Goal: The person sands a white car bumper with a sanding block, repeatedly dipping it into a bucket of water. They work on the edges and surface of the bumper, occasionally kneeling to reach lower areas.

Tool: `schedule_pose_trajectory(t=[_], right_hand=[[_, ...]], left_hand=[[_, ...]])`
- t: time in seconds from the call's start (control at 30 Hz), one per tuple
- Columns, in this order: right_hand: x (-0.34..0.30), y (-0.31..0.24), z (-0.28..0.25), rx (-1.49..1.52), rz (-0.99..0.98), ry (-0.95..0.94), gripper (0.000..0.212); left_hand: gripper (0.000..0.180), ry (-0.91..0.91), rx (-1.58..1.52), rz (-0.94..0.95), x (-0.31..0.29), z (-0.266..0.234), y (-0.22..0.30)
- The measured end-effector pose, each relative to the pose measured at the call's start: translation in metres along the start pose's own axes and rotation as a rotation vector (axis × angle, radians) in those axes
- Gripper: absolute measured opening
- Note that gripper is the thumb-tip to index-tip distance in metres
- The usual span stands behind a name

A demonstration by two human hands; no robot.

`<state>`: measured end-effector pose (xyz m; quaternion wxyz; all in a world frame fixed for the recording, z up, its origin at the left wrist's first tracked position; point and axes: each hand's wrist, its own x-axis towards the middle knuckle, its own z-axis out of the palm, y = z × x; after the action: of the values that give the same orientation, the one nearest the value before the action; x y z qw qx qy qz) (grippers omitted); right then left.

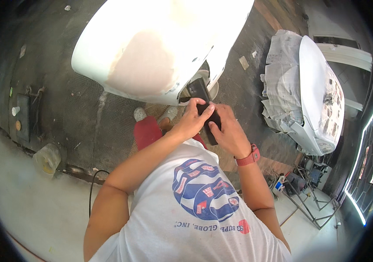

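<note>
Hands holding dark rectangular slab, smooth rounded white panel

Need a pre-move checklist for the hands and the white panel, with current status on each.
1. Both hands on the dark elongated bar: ok, left hand and right hand are both on it.
2. Hands gloved: not ok, both are bare.
3. Right wrist free of accessories: not ok, a red wristwatch is on it.
4. Beige patch on the white panel unobstructed: ok, no hand covers it.
5. Left fingertips clear of the panel's edge: cannot tell, they look close.
6. Panel finish readable near the picture's top: cannot tell, glare washes it out.
</note>
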<state>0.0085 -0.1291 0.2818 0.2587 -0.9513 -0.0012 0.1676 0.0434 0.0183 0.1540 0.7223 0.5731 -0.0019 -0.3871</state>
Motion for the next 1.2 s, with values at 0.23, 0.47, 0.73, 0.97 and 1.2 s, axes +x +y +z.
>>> schedule_pose_trajectory(t=[0.23,0.47,0.73,0.97,1.2], right_hand=[[0.033,0.059,-0.017,0.957,0.294,-0.106,0.061],[0.131,0.133,-0.005,0.698,0.322,0.149,0.072],[0.185,0.136,0.005,0.631,0.240,-0.031,0.093],[0.184,0.138,0.005,0.540,0.240,-0.027,0.097],[0.183,0.132,0.002,0.471,0.212,0.029,0.093]], left_hand=[[0.067,0.247,0.062,-0.021,0.022,-0.005,-0.005],[0.070,0.250,0.097,-0.077,0.052,-0.006,0.014],[0.066,0.306,0.377,-0.188,0.057,0.001,0.037],[0.063,0.241,0.541,-0.139,0.062,0.015,0.057],[0.055,0.170,0.522,-0.075,0.068,0.001,0.056]])
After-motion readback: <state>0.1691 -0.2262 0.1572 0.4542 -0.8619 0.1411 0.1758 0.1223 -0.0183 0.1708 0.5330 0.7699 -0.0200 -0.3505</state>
